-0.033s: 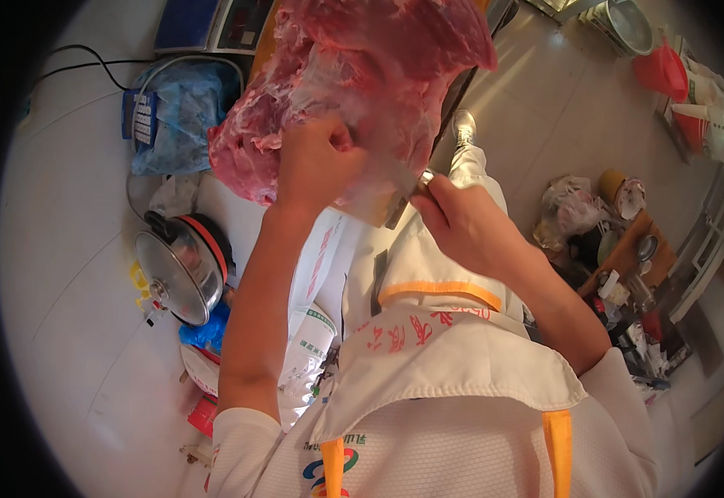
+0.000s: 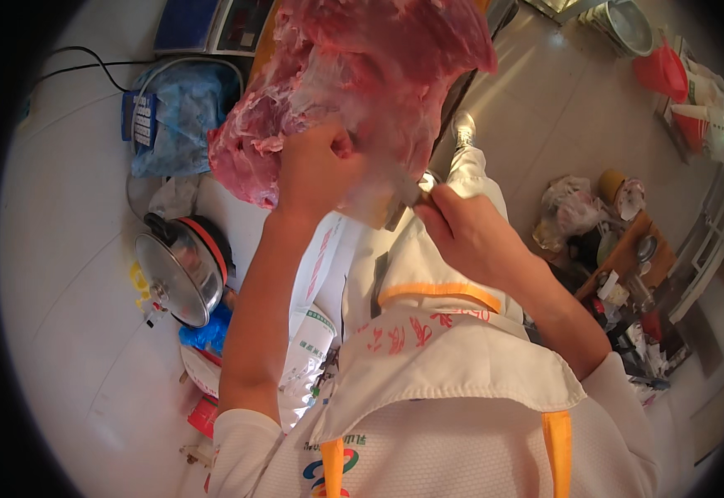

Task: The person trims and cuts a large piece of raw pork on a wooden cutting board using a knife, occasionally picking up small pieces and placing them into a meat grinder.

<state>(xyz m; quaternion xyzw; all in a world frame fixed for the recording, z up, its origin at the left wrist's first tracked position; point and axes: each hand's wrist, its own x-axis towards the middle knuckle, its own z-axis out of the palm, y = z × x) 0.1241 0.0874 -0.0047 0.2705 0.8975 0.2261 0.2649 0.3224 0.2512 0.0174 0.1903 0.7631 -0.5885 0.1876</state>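
Down and slightly to the right goes the right hand, just a nudge since the earlier frame, and the knife travels with it! Left hand dips only a hair, over at the upper centre. Right-hand fingers are wrapped firmly round the knife's handle, with the blade pointing up and left into a grey smear (too blurred to trace its edge, folks). Left-hand fingers curl inward against the meat, but whether they pinch a fold of it I cannot tell.

And what a slab: the big, raw, red meat fills the top centre of the frame, pale membrane running across its middle, lying on the tabletop, whose orange-brown edge peeks out along its left side. Over at the upper left sits a blue plastic bag; below it, a pot with a glass lid. Far upper right, a red container glows, while the white apron, trimmed in orange, spreads across the lower centre.
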